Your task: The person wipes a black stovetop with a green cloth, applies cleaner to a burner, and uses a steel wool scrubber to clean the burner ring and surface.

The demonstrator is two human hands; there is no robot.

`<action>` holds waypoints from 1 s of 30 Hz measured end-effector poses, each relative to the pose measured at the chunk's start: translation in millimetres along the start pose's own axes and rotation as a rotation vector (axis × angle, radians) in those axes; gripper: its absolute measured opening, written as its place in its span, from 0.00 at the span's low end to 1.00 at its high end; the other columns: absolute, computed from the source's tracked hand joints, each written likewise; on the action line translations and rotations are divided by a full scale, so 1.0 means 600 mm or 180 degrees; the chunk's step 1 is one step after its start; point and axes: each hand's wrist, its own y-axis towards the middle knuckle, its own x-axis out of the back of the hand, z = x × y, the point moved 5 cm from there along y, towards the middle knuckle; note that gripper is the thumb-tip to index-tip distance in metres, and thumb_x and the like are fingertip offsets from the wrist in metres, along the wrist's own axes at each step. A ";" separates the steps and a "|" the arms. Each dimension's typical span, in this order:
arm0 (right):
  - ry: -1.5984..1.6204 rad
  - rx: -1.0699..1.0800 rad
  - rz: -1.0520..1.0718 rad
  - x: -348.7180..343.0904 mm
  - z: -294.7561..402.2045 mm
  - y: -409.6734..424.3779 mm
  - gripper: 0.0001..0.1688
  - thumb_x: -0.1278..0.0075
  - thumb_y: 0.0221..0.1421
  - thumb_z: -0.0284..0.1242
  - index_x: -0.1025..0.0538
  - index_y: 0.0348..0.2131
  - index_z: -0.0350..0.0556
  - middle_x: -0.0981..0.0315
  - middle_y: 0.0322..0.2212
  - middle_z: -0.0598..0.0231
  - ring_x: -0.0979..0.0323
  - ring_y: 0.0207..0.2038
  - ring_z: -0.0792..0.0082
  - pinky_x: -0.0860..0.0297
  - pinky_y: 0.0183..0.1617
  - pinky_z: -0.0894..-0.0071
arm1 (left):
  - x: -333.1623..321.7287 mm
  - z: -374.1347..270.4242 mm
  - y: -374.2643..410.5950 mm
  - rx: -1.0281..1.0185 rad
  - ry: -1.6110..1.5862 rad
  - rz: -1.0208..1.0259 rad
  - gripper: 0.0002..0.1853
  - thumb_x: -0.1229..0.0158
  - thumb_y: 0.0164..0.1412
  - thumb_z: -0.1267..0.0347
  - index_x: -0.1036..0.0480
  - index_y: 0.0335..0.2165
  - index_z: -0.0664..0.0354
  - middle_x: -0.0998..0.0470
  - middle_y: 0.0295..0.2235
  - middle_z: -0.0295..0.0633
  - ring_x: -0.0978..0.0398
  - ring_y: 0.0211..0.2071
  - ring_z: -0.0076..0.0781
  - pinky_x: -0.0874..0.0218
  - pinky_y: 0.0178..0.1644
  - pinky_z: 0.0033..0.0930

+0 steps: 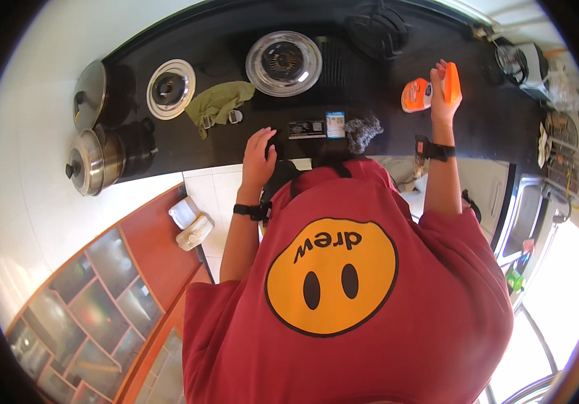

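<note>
My right hand [443,98] grips the neck of an orange spray bottle [415,96] above the right part of the dark countertop [400,134]. Its orange trigger head stands out beside my fingers. My left hand [259,151] is empty, fingers slightly apart, at the counter's front edge; whether it touches the surface I cannot tell. Between my hands lie a black printed card or box [307,130], a blue-and-white packet [335,124] and a steel wool scourer [363,134]. Beyond my left hand is a crumpled green cloth item [221,103] with buckles, between two round gas burners [170,90] [284,63].
Lidded metal pots [87,161] stand at the counter's left end. A black pan support [377,33] lies at the back. To the right are a small appliance [529,65], a wire rack [564,171] and a sink [524,217]. Plastic jugs [195,232] stand at lower left.
</note>
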 end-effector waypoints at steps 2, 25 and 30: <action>-0.0122 0.0109 -0.0002 0.027 -0.015 -0.002 0.24 0.34 0.58 0.23 0.21 0.53 0.37 0.19 0.51 0.59 0.22 0.53 0.67 0.29 0.60 0.67 | -0.026 -0.019 0.021 -0.0254 0.0193 0.0360 0.22 0.42 0.60 0.77 0.24 0.54 0.57 0.24 0.57 0.47 0.30 0.61 0.52 0.38 0.66 0.49; 0.0347 -0.0106 0.0567 0.053 -0.010 -0.043 0.56 0.20 0.41 0.31 0.32 0.65 0.42 0.23 0.54 0.61 0.24 0.57 0.66 0.30 0.64 0.63 | -0.048 0.027 0.011 0.0022 0.0300 0.0444 0.24 0.41 0.61 0.77 0.26 0.57 0.56 0.27 0.60 0.48 0.34 0.64 0.53 0.44 0.69 0.48; -0.0022 -0.0007 0.0892 0.095 -0.047 -0.077 0.66 0.19 0.38 0.40 0.39 0.67 0.42 0.31 0.61 0.59 0.35 0.67 0.63 0.38 0.71 0.56 | -0.058 0.018 0.030 -0.0047 0.0349 0.0444 0.25 0.41 0.61 0.77 0.26 0.57 0.56 0.26 0.60 0.49 0.34 0.64 0.53 0.43 0.69 0.48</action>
